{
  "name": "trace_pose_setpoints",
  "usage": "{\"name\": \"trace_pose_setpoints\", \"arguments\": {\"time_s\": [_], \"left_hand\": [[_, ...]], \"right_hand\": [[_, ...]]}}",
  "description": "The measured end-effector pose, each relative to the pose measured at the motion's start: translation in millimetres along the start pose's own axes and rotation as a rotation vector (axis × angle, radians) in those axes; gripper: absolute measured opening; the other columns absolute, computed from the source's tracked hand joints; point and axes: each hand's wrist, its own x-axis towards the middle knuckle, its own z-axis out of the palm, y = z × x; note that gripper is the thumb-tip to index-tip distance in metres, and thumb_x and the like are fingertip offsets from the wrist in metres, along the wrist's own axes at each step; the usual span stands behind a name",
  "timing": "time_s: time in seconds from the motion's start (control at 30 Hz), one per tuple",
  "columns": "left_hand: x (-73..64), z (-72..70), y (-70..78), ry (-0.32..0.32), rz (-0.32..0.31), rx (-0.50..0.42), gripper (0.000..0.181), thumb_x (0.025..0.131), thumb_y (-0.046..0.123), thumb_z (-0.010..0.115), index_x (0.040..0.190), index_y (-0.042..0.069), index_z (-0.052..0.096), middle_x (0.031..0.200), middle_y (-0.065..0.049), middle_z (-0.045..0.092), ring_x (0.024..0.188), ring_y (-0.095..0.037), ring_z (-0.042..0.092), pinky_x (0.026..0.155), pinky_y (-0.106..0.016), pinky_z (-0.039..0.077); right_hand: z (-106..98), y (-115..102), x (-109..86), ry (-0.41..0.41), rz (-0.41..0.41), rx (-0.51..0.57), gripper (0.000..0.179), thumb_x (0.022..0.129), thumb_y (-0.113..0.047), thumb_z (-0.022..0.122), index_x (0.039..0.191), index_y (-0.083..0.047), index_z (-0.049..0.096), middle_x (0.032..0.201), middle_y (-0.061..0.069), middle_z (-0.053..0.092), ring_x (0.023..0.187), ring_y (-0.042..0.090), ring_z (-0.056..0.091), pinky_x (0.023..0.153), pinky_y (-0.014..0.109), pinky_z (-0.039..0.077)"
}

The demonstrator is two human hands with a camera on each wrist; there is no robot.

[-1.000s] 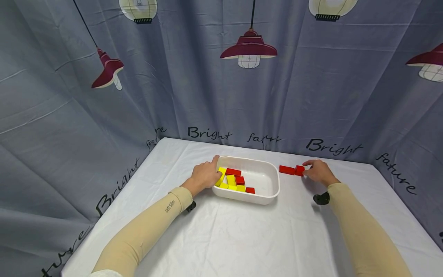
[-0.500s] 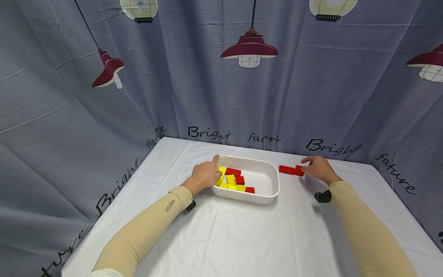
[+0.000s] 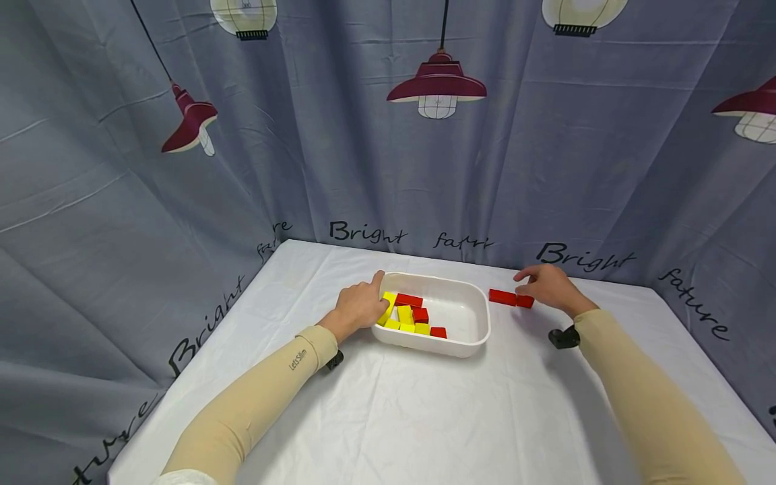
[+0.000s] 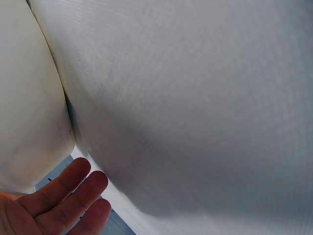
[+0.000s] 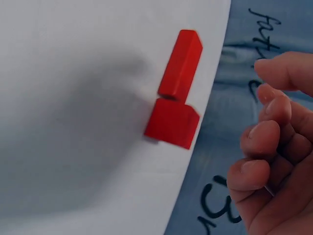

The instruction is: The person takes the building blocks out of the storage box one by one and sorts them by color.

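My left hand [image 3: 359, 308] grips the left end of a white tub [image 3: 424, 345], thumb over the rim and inside, index finger along the back corner. Three of its fingers [image 4: 73, 203] lie loosely extended by the outer wall [image 4: 34, 98] in the left wrist view. To the right of the tub, a long red block [image 3: 502, 297] and a short red block [image 3: 525, 302] lie end to end on the table. Just above the short one hovers my right hand [image 3: 550, 288]. Its fingers [image 5: 259, 137] are loosely bent around nothing.
Several yellow blocks [image 3: 404, 314] and red blocks [image 3: 420, 316] lie in the tub's left half. White cloth [image 3: 424, 417] covers the table. A printed grey-blue curtain [image 3: 364, 155] hangs behind its back edge.
My right hand has let go of the short red block, risen slightly and drifted left over it. The left hand and the tub have stayed put.
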Motion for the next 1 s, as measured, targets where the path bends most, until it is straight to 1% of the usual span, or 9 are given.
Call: {"name": "trace_pose_setpoints", "arguments": {"time_s": [0.17,0.37,0.5,0.7,0.77,0.87,1.0], "left_hand": [[0.6,-0.7,-0.2,0.000,-0.006,0.002,0.069,0.098,0.038,0.050,0.159,0.019,0.024,0.120,-0.012,0.070,0.083,-0.023,0.063,0.081,-0.042,0.053],[0.1,0.1,-0.4,-0.003,-0.003,-0.008,0.070,0.097,0.038,0.050,0.159,0.018,0.025,0.118,-0.012,0.070,0.081,-0.023,0.062,0.080,-0.042,0.053],[0.6,0.6,-0.3,0.003,0.002,-0.008,0.070,0.097,0.038,0.051,0.159,0.018,0.026,0.116,-0.012,0.071,0.079,-0.023,0.062,0.078,-0.041,0.054],[1.1,0.9,-0.7,0.005,0.000,-0.006,0.070,0.097,0.038,0.051,0.159,0.018,0.025,0.117,-0.012,0.071,0.080,-0.023,0.062,0.078,-0.041,0.053],[1.0,0.7,-0.8,0.005,0.000,-0.004,0.070,0.097,0.038,0.050,0.159,0.018,0.025,0.118,-0.011,0.071,0.080,-0.023,0.062,0.078,-0.041,0.053],[0.7,0.8,-0.8,0.004,0.000,-0.003,0.070,0.097,0.038,0.050,0.159,0.019,0.025,0.117,-0.011,0.071,0.079,-0.023,0.062,0.077,-0.041,0.053],[0.7,1.4,-0.7,0.002,0.000,-0.005,0.070,0.097,0.038,0.050,0.159,0.019,0.025,0.118,-0.011,0.070,0.080,-0.023,0.062,0.078,-0.041,0.053]], "right_hand": [[-4,-17,-3.6,-0.026,-0.020,0.005,0.043,0.089,-0.027,0.073,0.124,-0.002,0.067,0.099,0.015,0.061,0.090,0.028,0.053,0.071,0.033,0.048],[-5,-35,-6.4,-0.064,-0.048,0.002,0.039,0.089,-0.025,0.073,0.121,-0.003,0.069,0.091,0.011,0.060,0.082,0.025,0.053,0.066,0.031,0.048],[-5,-42,-6.2,-0.082,-0.081,-0.002,0.036,0.090,-0.024,0.073,0.120,-0.004,0.069,0.088,0.010,0.060,0.077,0.024,0.054,0.063,0.031,0.048],[-4,-52,-5.3,-0.104,-0.126,-0.020,0.033,0.089,-0.025,0.074,0.116,-0.007,0.072,0.092,0.010,0.065,0.080,0.028,0.059,0.066,0.034,0.053],[-2,-54,-4.6,-0.121,-0.135,-0.023,0.035,0.088,-0.026,0.076,0.116,-0.007,0.072,0.092,0.010,0.065,0.081,0.028,0.058,0.067,0.033,0.053],[0,-58,-3.9,-0.148,-0.154,-0.033,0.037,0.085,-0.029,0.078,0.115,-0.007,0.073,0.090,0.008,0.064,0.082,0.023,0.056,0.068,0.031,0.050],[3,-63,-3.5,-0.190,-0.173,-0.025,0.033,0.084,-0.028,0.080,0.110,-0.009,0.074,0.084,0.006,0.062,0.078,0.021,0.055,0.067,0.031,0.047]]}}
